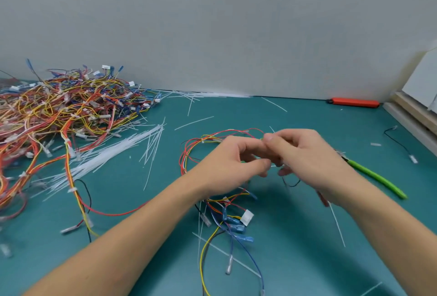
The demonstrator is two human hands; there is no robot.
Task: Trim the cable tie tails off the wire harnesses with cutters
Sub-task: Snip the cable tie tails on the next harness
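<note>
A wire harness (201,141) of red, yellow, blue and white wires lies in a loop on the green mat, with blue terminals (236,223) and a white connector (247,216) at its near end. Above it my left hand (234,161) pinches the harness with curled fingers and thumb. My right hand (305,154) meets it fingertip to fingertip and pinches the same spot; the fingers hide what lies between them. The green-handled cutters (376,177) lie on the mat to the right, their head hidden behind my right hand.
A big tangled pile of harnesses (59,109) fills the left. Beside it lies a bundle of white cable ties (113,154), and several loose tails (337,224) are scattered about. A red utility knife (354,102) lies by the back wall. Boards (411,111) line the right edge.
</note>
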